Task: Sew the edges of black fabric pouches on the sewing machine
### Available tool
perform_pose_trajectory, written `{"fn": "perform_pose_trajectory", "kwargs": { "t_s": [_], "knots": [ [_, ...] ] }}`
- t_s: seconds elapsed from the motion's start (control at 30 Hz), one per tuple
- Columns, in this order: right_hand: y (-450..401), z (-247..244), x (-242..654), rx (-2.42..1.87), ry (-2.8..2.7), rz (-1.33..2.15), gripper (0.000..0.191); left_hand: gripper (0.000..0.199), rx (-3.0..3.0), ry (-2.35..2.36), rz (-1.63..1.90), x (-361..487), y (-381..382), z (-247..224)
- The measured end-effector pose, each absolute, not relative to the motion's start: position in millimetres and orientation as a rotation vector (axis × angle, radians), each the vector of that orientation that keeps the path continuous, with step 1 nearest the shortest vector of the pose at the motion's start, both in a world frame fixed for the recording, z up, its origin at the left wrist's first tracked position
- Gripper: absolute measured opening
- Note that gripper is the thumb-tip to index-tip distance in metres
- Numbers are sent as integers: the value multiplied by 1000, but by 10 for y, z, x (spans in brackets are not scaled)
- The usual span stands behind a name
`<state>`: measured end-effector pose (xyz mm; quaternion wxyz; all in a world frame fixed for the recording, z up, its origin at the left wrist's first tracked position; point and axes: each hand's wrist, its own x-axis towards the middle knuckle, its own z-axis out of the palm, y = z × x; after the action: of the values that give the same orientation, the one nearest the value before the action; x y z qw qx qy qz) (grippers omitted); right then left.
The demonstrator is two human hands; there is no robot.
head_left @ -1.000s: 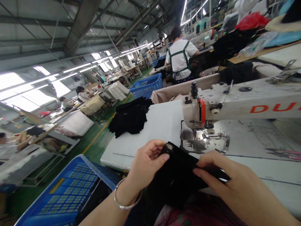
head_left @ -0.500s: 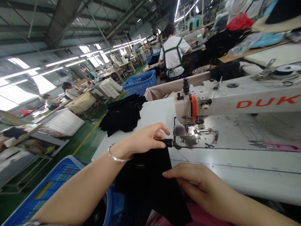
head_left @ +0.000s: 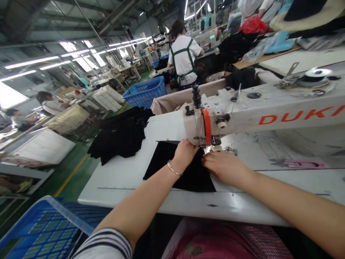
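Observation:
A black fabric piece (head_left: pixel 161 162) lies flat on the white sewing table, its inner edge under the head of the sewing machine (head_left: pixel 239 111). My left hand (head_left: pixel 185 155) grips the fabric close beside the needle area, its fingertips partly hidden behind the machine head. On the other side, my right hand (head_left: pixel 225 167) has its fingers curled together on the fabric's right edge, just in front of the presser foot. The needle itself is hidden by the hands and the machine head.
A pile of black fabric pieces (head_left: pixel 121 135) sits at the table's left end. Pink-handled thread snips (head_left: pixel 304 164) lie right of the needle area. A blue basket (head_left: pixel 51 226) stands at lower left, another blue basket (head_left: pixel 145 91) farther off. A person (head_left: pixel 184 54) works ahead.
The black fabric has gone from hanging over the table's front edge to lying flat under the machine head. Both hands have moved forward to the needle area with it.

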<state>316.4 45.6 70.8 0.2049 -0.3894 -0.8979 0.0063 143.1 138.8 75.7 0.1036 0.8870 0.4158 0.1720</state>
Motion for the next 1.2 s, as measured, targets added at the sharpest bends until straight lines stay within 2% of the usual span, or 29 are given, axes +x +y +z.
{"fn": "perform_pose_trajectory", "kwargs": {
  "t_s": [0.2,0.37,0.53,0.77,1.2],
  "knots": [
    [285,508,3243,-1036,-2453,5,25,27,2693,1021,524,1282,983,671],
    [286,555,3160,-1081,-2423,29,26,35,2773,878,494,1192,1066,663],
    [333,630,3084,-1141,-2424,58,26,35,2792,876,444,1142,1175,674],
    [311,584,3164,-1058,-2428,92,26,41,2709,1066,454,1178,882,678],
    [297,620,3206,-1056,-2367,189,26,46,2658,1000,434,1199,855,688]
  ]
}}
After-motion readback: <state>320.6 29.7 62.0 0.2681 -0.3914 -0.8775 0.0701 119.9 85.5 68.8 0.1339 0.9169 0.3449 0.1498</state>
